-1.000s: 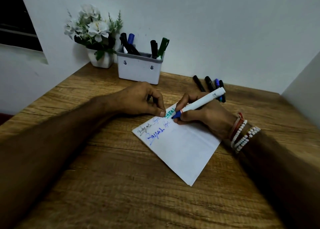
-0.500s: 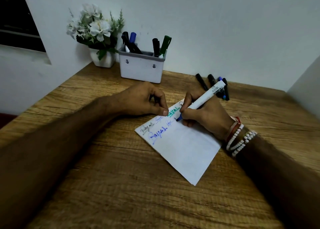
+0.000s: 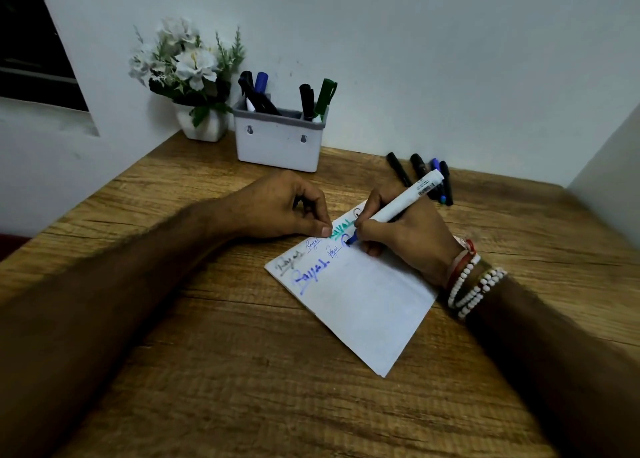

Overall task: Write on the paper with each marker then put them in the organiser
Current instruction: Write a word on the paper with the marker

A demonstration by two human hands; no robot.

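Writing step, looks like: right hand (image 3: 408, 239) is pinched tight round a white marker (image 3: 401, 203), blue tip down on the paper (image 3: 360, 305) mid-table. Left hand (image 3: 280, 206) pins the paper's top edge, fingers curled; can't tell if it holds anything. Next I'd guess capping, then over to the organiser (image 3: 278, 142) by the wall.

right hand (image 3: 405, 236) walked the white marker (image 3: 398, 204) toward 4 o'clock on the paper (image 3: 360, 305); fresh blue stroke under its tip, absent a second ago
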